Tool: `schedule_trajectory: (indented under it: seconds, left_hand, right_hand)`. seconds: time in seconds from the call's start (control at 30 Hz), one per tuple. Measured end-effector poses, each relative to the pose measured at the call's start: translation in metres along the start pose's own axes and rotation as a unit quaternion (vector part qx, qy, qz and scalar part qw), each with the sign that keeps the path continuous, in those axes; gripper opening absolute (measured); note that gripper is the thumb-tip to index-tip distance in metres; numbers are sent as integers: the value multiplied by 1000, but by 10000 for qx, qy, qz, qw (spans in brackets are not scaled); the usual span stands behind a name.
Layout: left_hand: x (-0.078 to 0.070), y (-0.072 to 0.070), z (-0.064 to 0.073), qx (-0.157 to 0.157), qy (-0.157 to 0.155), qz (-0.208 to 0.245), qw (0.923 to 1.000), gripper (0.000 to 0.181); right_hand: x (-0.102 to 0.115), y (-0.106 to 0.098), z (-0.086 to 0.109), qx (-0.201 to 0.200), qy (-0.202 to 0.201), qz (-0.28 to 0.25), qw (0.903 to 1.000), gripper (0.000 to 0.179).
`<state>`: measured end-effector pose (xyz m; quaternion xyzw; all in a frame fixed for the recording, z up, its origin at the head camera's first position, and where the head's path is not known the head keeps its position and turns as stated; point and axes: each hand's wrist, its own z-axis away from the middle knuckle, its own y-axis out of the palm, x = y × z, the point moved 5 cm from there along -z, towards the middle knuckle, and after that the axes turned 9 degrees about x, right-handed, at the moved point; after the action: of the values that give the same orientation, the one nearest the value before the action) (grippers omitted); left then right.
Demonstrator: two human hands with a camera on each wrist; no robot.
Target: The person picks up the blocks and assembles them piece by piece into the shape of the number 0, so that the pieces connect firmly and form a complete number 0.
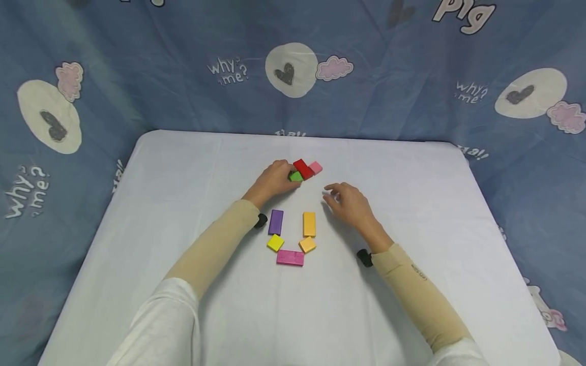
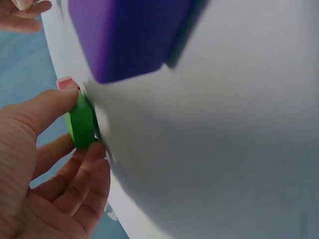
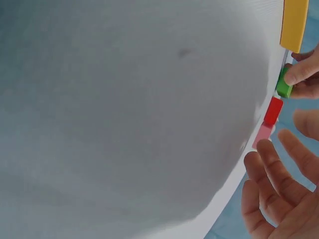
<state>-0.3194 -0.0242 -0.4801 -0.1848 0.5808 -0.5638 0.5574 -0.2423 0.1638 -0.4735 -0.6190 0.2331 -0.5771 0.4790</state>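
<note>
At the far part of the table, my left hand (image 1: 276, 179) pinches a green block (image 1: 295, 176) between thumb and fingers. In the left wrist view the thumb lies on one side of the green block (image 2: 82, 122), with fingertips at its lower end. Close to the green block lies a red block (image 1: 303, 169), and a small pink block (image 1: 315, 168) sits against the red one's right side. My right hand (image 1: 351, 206) hovers to the right with fingers loosely bent, holding nothing; its fingertips are apart from the blocks.
Nearer the body, a purple block (image 1: 275, 222), yellow block (image 1: 275, 242), magenta block (image 1: 290, 257), small orange block (image 1: 307, 244) and long orange block (image 1: 309, 224) form a U on the white table (image 1: 389, 305). A blue printed cloth (image 1: 183, 61) hangs behind.
</note>
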Motion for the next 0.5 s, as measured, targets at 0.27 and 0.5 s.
schedule_trajectory:
  seconds: [0.27,0.5]
  left_hand:
    - [2,-5,11,-136,-101,402,9990,44]
    - [5,-7,28,-115,148,758,9969,48]
  right_hand:
    - [6,3,4,295,-220,-28,9993,34]
    - [31,12,34,864,-1574,300,9833,33]
